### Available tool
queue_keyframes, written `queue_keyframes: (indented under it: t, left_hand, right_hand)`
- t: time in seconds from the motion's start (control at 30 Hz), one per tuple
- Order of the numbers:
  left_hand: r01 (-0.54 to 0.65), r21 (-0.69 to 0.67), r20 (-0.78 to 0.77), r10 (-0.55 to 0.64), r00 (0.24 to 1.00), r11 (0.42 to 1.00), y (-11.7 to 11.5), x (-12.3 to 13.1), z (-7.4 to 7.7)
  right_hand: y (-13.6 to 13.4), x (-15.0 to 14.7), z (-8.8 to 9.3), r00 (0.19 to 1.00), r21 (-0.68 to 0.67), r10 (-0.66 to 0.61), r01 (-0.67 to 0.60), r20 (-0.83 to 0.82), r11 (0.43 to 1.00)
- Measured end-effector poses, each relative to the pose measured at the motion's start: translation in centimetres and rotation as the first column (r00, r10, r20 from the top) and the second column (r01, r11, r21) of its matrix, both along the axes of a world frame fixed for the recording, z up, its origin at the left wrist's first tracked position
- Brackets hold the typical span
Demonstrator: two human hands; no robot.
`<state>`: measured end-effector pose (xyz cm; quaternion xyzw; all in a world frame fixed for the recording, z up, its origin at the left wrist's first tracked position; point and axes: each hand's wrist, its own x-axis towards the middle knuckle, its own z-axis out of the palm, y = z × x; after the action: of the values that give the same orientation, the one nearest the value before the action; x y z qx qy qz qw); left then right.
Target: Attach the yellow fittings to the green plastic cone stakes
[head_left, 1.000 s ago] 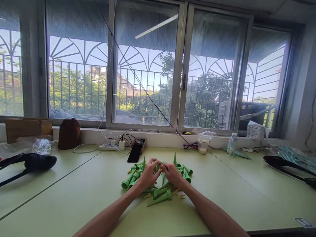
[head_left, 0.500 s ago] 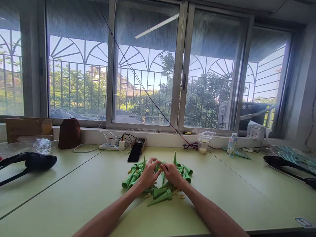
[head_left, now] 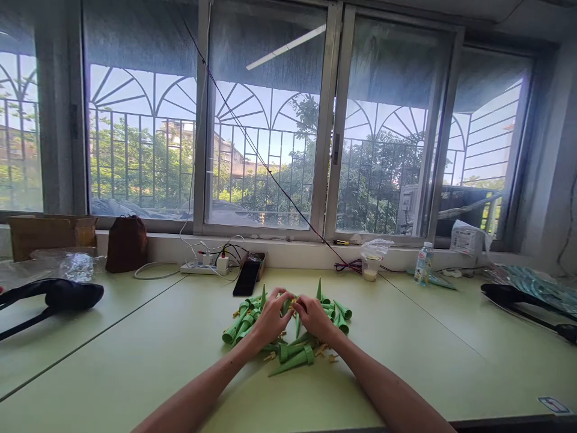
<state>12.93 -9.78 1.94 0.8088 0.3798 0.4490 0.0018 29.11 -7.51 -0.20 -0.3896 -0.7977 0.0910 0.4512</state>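
Observation:
My left hand [head_left: 269, 319] is closed around a green plastic spike [head_left: 285, 308], mostly hidden by the fingers. My right hand [head_left: 315, 317] pinches a small yellow plastic piece [head_left: 293, 304] against the end of that spike; whether the piece sits inside it I cannot tell. Around both hands lie several more hollow green spikes [head_left: 293, 360], some on their sides, others with tips pointing up. Loose yellow pieces [head_left: 333, 358] are scattered among them, close to my right wrist.
Behind the pile lies a black phone [head_left: 246, 278], near a power strip [head_left: 205, 269] with cables. A plastic cup [head_left: 370, 269] and a bottle [head_left: 424, 263] stand by the window wall. Black straps and plastic bags lie at both sides, and a brown pouch [head_left: 127, 243] at left.
Both hands stay at the same place over the pile. The yellow piece at my right fingertips shows slightly more; otherwise little differs.

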Motion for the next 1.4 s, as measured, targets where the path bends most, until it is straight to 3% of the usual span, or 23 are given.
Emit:
queue_keyframes:
  t: [0.5, 0.87, 1.4]
  left_hand:
    - [0.035, 0.006, 0.005, -0.035, 0.999, 0.999, -0.3, 0.1, 0.1]
    - [-0.024, 0.029, -0.005, 0.024, 1.000, 0.999, -0.2, 0.0, 0.3]
    - [0.008, 0.031, -0.009, -0.007, 1.000, 0.999, -0.3, 0.2, 0.2]
  right_hand:
    - [0.2, 0.2, 0.2, 0.999, 0.041, -0.028, 0.027, 0.019, 0.999]
    - [-0.7, 0.0, 1.0, 0.995, 0.015, 0.042, -0.041, -0.095, 0.999]
    - [-0.4, 0.5, 0.8, 1.000, 0.042, -0.023, 0.024, -0.020, 0.999]
